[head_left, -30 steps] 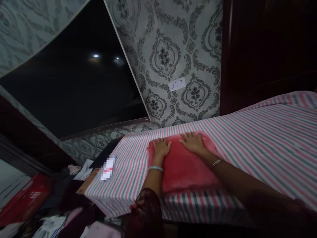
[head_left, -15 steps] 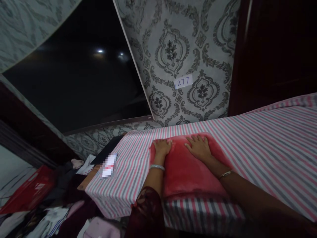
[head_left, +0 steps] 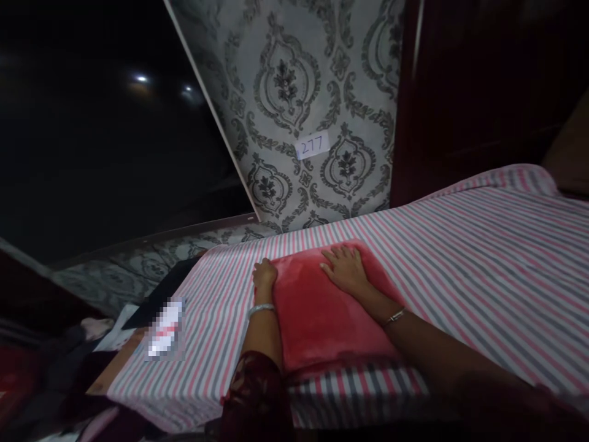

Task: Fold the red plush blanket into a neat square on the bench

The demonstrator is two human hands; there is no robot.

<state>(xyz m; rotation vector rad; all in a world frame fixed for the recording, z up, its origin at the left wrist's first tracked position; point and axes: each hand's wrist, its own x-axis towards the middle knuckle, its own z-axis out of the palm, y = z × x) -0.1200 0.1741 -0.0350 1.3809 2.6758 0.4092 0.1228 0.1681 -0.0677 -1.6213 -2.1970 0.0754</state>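
A folded red plush cloth [head_left: 322,313] lies on a bed covered with a pink, grey and white striped sheet [head_left: 483,258]. My right hand [head_left: 344,269] rests flat on the cloth's far part, fingers stretched out. My left hand [head_left: 264,276] is at the cloth's left edge with its fingers curled over that edge. Both wrists carry thin bracelets.
A wall with grey damask wallpaper and a small label reading 277 [head_left: 313,145] rises behind the bed. A large dark panel [head_left: 105,147] fills the upper left. Dark wooden furniture [head_left: 473,92] stands at the right. Clothes and papers [head_left: 110,331] lie heaped at the lower left.
My left hand slid from the cloth's top to its left edge and curled there. The right hand stayed flat. The view shifted rightward.
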